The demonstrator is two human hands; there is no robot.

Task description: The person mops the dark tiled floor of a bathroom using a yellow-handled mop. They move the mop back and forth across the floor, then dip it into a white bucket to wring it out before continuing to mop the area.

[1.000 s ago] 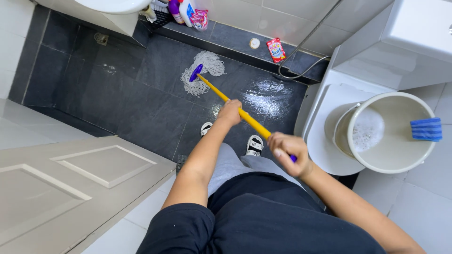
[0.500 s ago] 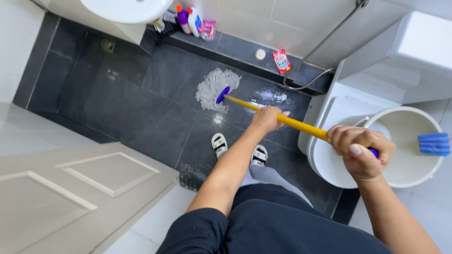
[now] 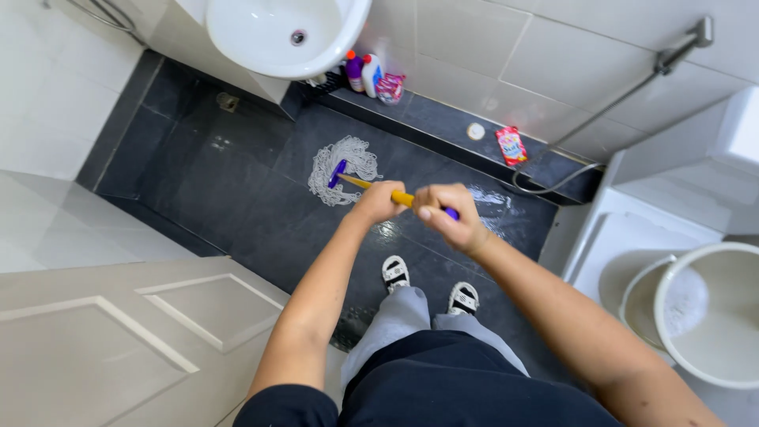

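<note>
The floor (image 3: 237,198) was dark slate-grey tile, wet and glossy in a patch near the far wall, where light glinted off the water. White tiles covered the walls, and a raised dark ledge (image 3: 443,130) ran along the foot of the far one. A white basin (image 3: 277,32) hung over the upper left corner, with a purple bottle (image 3: 355,71), a white bottle (image 3: 371,73) and a pink packet (image 3: 390,88) grouped just below it on the ledge. Further along the ledge lay a small round white object (image 3: 475,131) and a red packet (image 3: 511,145). A metal hose (image 3: 624,95) ran down the wall and curled at the ledge's end. A white bucket (image 3: 711,316) stood at the right edge, and a pale panelled door (image 3: 103,332) filled the lower left.

The mop (image 3: 342,170) lay with its white strings fanned on the floor below the basin, its yellow handle slanting back to the person. The left hand (image 3: 378,202) had its fingers wrapped around the handle, and the right hand (image 3: 447,215) gripped the purple end just behind, the two hands near together.

Half a second earlier the hands had been well apart on the handle, the right one over the bucket; the mop head had since moved left, towards the basin.
</note>
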